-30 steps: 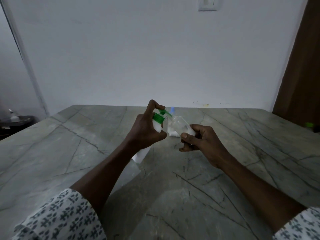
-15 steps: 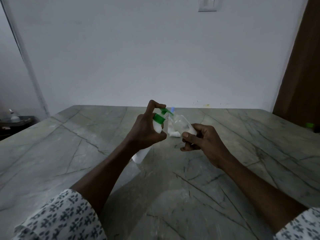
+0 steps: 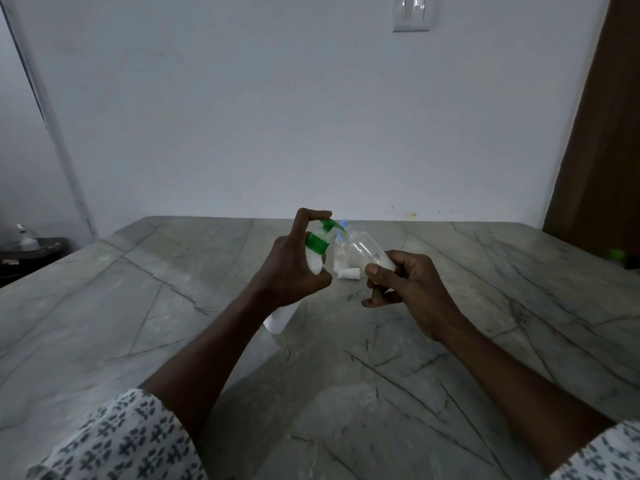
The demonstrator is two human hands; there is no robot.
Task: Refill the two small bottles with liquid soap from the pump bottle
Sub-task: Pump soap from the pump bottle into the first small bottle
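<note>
My left hand point(image 3: 289, 271) grips the white pump bottle point(image 3: 313, 259) with its green collar and pump head, tilted, index finger resting on top of the pump. The green spout points into the mouth of a small clear bottle point(image 3: 365, 249), which my right hand point(image 3: 405, 289) holds slanted by its base. A second small bottle with a blue top point(image 3: 341, 242) stands on the table just behind them, partly hidden. A small white cap point(image 3: 348, 273) lies on the table between my hands.
The grey marble table point(image 3: 173, 323) spreads wide around my hands. A dark side surface with a small white object point(image 3: 26, 242) is at far left. A brown door point(image 3: 602, 133) stands at right, with a green item point(image 3: 614, 253) near it.
My right hand has shifted a little to the right with the small bottle, uncovering the white cap on the table. The left hand keeps its hold on the pump bottle.
</note>
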